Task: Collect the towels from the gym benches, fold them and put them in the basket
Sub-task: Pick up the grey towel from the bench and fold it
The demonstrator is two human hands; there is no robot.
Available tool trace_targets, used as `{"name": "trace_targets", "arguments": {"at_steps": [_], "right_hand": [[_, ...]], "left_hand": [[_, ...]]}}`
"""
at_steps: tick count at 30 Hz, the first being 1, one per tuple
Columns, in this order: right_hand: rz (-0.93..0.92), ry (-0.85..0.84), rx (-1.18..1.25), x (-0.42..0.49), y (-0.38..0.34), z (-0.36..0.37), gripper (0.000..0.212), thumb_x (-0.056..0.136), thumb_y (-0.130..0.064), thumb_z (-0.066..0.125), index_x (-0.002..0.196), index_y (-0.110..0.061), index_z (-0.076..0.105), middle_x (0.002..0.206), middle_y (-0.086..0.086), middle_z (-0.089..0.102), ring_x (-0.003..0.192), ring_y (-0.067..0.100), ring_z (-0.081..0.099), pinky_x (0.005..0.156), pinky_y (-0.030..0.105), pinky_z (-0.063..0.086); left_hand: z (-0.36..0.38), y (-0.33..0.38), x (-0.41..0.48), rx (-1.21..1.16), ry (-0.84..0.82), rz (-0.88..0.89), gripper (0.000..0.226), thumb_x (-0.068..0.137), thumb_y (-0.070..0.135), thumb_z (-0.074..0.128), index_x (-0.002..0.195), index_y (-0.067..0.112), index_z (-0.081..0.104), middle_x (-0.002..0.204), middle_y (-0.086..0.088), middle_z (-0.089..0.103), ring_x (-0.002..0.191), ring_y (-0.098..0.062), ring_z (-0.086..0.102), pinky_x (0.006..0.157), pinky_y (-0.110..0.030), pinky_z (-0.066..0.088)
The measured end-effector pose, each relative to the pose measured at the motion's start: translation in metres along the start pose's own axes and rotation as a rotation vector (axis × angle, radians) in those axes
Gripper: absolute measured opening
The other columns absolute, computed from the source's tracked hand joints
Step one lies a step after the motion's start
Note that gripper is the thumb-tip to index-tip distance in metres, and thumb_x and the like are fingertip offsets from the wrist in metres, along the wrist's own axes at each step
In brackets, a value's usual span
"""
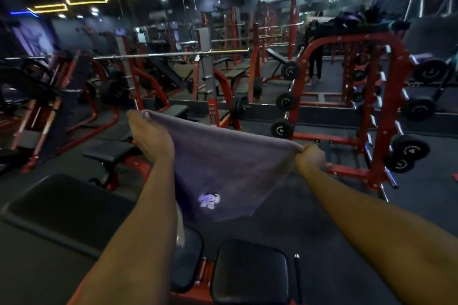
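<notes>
A grey-purple towel (223, 166) with a small pale elephant print hangs spread out in the air in front of me. My left hand (147, 135) grips its upper left corner. My right hand (311, 157) is closed on its upper right corner. The towel's top edge is pulled taut between the two hands and slopes down to the right. Its lower end hangs free above a black padded gym bench (250, 270) just below my arms. No basket is in view.
A wide black bench pad (62, 208) lies at lower left, with another flat bench (109, 152) behind it. A red rack with black dumbbells (352, 111) stands to the right. Red barbell racks (213, 82) and mirrors fill the back. A person (314, 62) stands far off.
</notes>
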State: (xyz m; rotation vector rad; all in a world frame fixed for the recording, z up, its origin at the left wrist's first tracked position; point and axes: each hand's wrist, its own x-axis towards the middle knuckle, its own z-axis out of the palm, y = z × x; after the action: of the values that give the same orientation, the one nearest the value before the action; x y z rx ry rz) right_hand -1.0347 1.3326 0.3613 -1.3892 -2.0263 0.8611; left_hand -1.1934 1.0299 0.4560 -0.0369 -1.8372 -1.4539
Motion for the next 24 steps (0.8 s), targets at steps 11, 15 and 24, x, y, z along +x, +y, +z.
{"name": "trace_targets", "arguments": {"at_steps": [11,15,24], "right_hand": [[-0.144,0.31,0.502,-0.007,-0.055,-0.056,0.027,0.101,-0.028,0.038,0.115,-0.007,0.049,0.104,0.022,0.065,0.094,0.035,0.063,0.072,0.037,0.044],[0.132,0.14,0.262,0.006,-0.074,-0.055,0.03,0.096,-0.015,0.052,0.123,-0.002,0.05,0.123,0.024,0.062,0.115,0.04,0.06,0.093,0.048,0.048],[-0.182,-0.224,0.265,-0.028,-0.083,-0.012,0.02,0.093,-0.031,0.061,0.094,-0.013,0.071,0.087,0.006,0.068,0.077,0.019,0.065,0.07,0.029,0.054]], "left_hand": [[-0.03,0.015,0.017,0.054,0.149,0.129,0.034,0.102,0.036,0.036,0.103,0.005,0.05,0.094,-0.022,0.063,0.083,-0.035,0.057,0.064,-0.03,0.027],[-0.022,0.017,0.016,0.427,-0.152,-0.169,0.024,0.099,0.025,0.046,0.112,0.006,0.054,0.111,-0.028,0.063,0.103,-0.045,0.061,0.08,-0.049,0.049],[0.018,0.04,-0.036,0.412,-0.609,-0.249,0.026,0.088,0.015,0.061,0.105,-0.003,0.066,0.104,-0.022,0.068,0.094,-0.036,0.068,0.073,-0.037,0.058]]}}
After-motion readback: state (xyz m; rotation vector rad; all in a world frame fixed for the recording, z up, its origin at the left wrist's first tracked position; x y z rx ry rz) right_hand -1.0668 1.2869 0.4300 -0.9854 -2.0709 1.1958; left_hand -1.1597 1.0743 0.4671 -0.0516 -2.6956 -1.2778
